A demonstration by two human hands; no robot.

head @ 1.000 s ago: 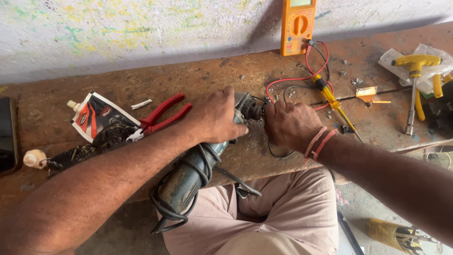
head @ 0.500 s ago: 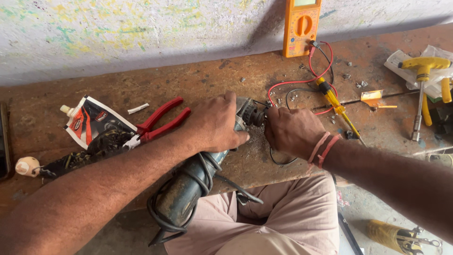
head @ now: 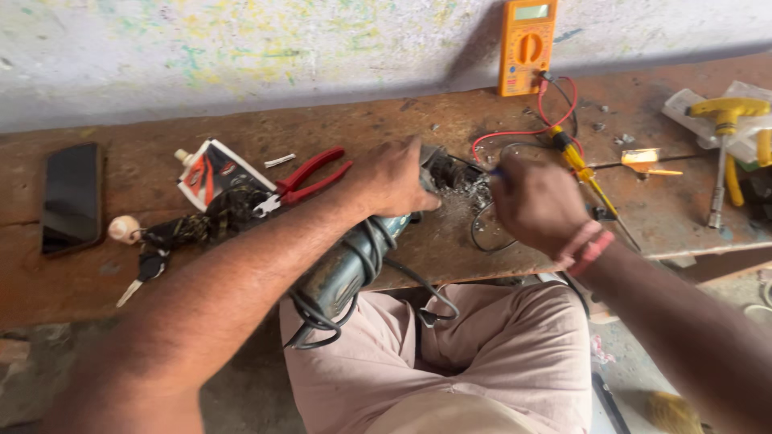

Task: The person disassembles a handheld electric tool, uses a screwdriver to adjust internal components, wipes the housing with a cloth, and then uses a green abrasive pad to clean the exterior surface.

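Note:
A grey-green angle grinder (head: 347, 269) lies tilted across the front edge of the wooden bench (head: 241, 137), its cord wound around the body. My left hand (head: 394, 178) grips the grinder near its head (head: 450, 171). My right hand (head: 537, 201) is closed just right of the head, and a thin blue-tipped tool seems to poke out of its fingers toward the head. What the fingers hold is mostly hidden. Metal dust lies on the bench between both hands.
Red-handled pliers (head: 310, 178), a crumpled tube (head: 211, 173), keys on a cord (head: 153, 241) and a black phone (head: 71, 197) lie left. An orange multimeter (head: 527, 47) leans on the wall with red leads. A yellow screwdriver (head: 587, 173) and yellow T-handle wrench (head: 724, 145) lie right.
The view has shifted so the bench sits more to the right, and the phone has come into sight. My hands stay on the grinder head with only slight movement.

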